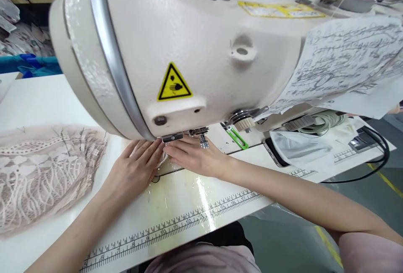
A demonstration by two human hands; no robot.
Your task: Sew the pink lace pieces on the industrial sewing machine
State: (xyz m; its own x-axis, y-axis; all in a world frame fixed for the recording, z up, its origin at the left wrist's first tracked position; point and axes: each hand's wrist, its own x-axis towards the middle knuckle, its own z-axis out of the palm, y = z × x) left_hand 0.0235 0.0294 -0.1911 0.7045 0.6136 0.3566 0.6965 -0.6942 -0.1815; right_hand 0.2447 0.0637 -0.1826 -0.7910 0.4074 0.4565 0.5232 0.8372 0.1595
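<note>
Under the sewing machine's head, both hands meet at a small piece of white lace fabric. My left hand comes in from the left, its fingers close together over the lace, which also shows beside its thumb. From the other side, my right hand holds the lace's right edge with bent fingertips. The machine's head hides the needle area and part of the fingers. A larger blush lace piece with pale floral patterns lies spread on the table, left of my left hand.
Ruler markings run along the table's front edge. Right of the hands are a green-handled tool, a phone partly under white cloth, and coiled cable. Handwritten paper hangs on the machine.
</note>
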